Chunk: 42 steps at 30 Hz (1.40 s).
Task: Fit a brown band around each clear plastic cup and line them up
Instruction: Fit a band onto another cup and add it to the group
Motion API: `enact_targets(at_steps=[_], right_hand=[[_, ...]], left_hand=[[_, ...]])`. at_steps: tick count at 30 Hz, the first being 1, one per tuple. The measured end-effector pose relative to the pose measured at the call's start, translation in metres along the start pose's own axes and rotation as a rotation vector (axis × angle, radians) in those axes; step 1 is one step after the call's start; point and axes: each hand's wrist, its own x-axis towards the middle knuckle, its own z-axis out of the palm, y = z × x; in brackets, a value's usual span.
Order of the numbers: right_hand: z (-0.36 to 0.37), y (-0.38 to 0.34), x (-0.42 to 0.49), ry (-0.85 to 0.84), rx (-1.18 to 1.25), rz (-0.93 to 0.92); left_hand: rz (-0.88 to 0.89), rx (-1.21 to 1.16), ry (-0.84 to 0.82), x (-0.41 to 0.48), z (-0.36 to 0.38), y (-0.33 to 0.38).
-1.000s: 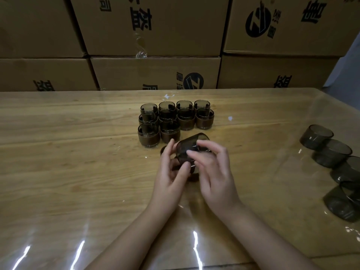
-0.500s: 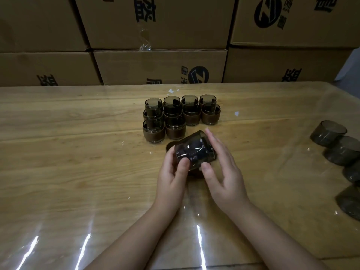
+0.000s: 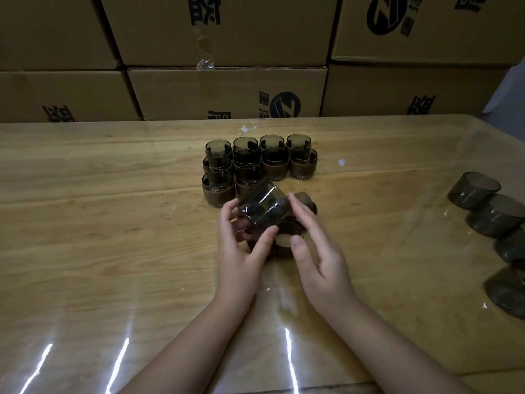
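A bare smoky clear cup (image 3: 262, 207) lies tilted on its side above the table, held between both hands. My left hand (image 3: 238, 251) grips it with thumb and fingers round its lower left part. My right hand (image 3: 318, 257) touches its right side with nearly straight fingers, thumb near a brown band (image 3: 287, 241) lying on the table under the cup. Another brown band (image 3: 305, 199) lies just behind my right fingers. Several banded cups (image 3: 274, 163) stand in rows beyond the hands.
Several bare smoky cups (image 3: 474, 190) lie along the right edge of the wooden table (image 3: 99, 223), which has a glossy clear cover. Stacked cardboard boxes (image 3: 227, 89) form a wall behind the table.
The cup has turned and tipped further to the left in my hands. My right hand has loosened and slid down its right side, uncovering the brown band below.
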Motion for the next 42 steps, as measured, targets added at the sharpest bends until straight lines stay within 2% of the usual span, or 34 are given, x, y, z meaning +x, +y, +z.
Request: enact_targets(at_steps=[8, 13, 16, 20, 26, 34, 39, 42], right_hand=[[-0.010, -0.004, 0.006, 0.063, 0.054, -0.061], [-0.016, -0.006, 0.012, 0.021, 0.222, 0.174], [-0.016, -0.004, 0.011, -0.010, 0.266, 0.265], [-0.010, -0.004, 0.009, -0.060, 0.292, 0.282], [-0.004, -0.007, 0.005, -0.102, 0.324, 0.235], [-0.007, -0.011, 0.004, 0.030, 0.344, 0.192], [-0.012, -0.005, 0.011, 0.041, 0.394, 0.308], [-0.012, -0.002, 0.012, -0.005, 0.440, 0.385]], left_hand=[[0.157, 0.356, -0.152, -0.005, 0.001, 0.007], [0.247, 0.354, -0.165, -0.008, 0.004, 0.010], [0.216, 0.309, -0.113, -0.009, 0.003, 0.013], [0.131, 0.225, -0.016, -0.004, -0.005, 0.013], [0.138, 0.233, 0.096, 0.004, -0.009, 0.009], [0.292, 0.447, -0.052, 0.001, -0.007, 0.009], [0.512, 0.556, -0.129, -0.001, -0.003, 0.013], [0.526, 0.514, -0.119, -0.002, -0.003, 0.014]])
